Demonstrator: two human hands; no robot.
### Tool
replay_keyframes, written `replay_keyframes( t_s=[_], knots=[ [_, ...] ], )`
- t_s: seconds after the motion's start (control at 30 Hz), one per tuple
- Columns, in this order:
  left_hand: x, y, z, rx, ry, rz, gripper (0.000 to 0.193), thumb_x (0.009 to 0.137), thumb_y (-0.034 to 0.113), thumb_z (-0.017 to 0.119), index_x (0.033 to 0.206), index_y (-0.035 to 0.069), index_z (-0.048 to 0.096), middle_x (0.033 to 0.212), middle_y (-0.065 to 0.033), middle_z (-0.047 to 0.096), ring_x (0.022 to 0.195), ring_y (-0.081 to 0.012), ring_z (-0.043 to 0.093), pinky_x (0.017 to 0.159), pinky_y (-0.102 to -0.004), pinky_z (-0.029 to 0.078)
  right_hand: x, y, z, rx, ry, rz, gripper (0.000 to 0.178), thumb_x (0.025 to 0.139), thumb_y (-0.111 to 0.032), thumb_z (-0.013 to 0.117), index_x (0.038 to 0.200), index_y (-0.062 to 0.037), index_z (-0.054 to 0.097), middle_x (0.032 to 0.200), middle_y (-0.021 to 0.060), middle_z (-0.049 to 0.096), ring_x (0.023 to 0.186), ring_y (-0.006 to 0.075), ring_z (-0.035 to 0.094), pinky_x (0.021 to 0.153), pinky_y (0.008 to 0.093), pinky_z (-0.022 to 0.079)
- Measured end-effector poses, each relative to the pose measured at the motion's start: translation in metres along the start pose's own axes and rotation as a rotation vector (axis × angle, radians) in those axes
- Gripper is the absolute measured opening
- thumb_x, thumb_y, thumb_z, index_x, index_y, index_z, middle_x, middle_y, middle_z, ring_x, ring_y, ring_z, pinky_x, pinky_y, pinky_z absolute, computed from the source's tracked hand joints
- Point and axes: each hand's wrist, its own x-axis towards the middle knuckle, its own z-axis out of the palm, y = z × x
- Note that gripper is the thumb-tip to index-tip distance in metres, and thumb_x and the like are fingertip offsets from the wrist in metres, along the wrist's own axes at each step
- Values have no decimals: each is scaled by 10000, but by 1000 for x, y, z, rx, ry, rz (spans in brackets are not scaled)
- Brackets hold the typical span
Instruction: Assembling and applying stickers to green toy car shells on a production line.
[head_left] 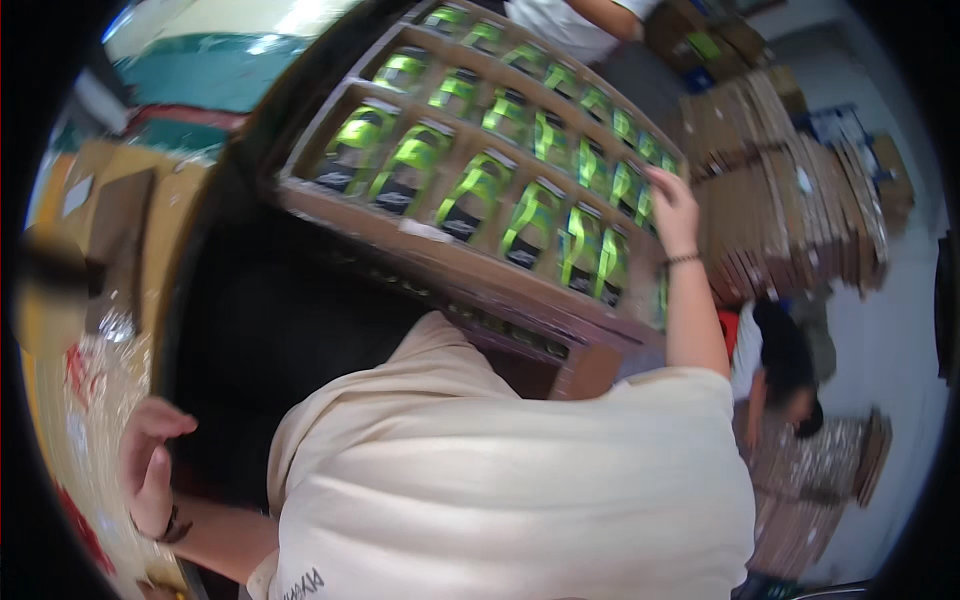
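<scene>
A large tilted rack with pale rims and several rows fills the upper middle. Bright green and black packages stand side by side in it, many with shiny clear surfaces; what they contain I cannot make out. My right hand reaches to the rack's right end, fingers extended by the packages there; blur hides whether it touches one. Far to the left, my left hand is raised with curved fingers and the thumb apart, holding nothing. It is nearest the plastic-wrapped stack at the left.
Under the rack, another tier shows more packages. Flattened cardboard stacks stand at the right. A person bends over beside more wrapped cardboard. Another person's white sleeve shows beyond the rack. Green wrapped material lies upper left.
</scene>
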Motion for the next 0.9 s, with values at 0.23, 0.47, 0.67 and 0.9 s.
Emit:
replay_keyframes(
  t_s=[0.23, 0.47, 0.67, 0.9],
  knots=[
    [1, -6, 9, -61, -56, 150, 154, 987, 84, 549, 1007, -43, 634, 1028, -144, 636, 964, -240, 598, 845, -348, 484, -19, -151, 22, 402, 169, 352, 273, 973, -67, 558, 1228, 21, 597, 1216, 148, 647, 1117, 222, 614, 968, 348, 489],
    [-9, -3, 19, -126, 19, 68, 183, 1001, 127, 549, 932, -22, 630, 916, -95, 658, 860, -178, 610, 787, -300, 478, -70, -263, 76, 421, -172, -1000, 195, 881, 103, 541, 1053, 52, 615, 993, 181, 642, 875, 325, 630, 790, 416, 527],
    [-40, 5, 5, -72, 204, 20, 200, 1005, 136, 546, 897, -14, 623, 879, -62, 661, 831, -143, 599, 763, -276, 469, -91, -347, 152, 777, -529, -859, 311, 752, 186, 539, 988, 19, 653, 900, 172, 639, 807, 330, 631, 725, 387, 536],
    [-63, 4, -4, -27, 456, -128, 197, 981, 161, 577, 867, 7, 623, 809, 0, 618, 776, -75, 543, 722, -239, 443, -116, -397, 225, 521, -865, -795, 299, 796, -42, 649, 1094, -63, 671, 1278, 137, 564, 1239, 357, 472, 1053, 480, 348]
  ],
)
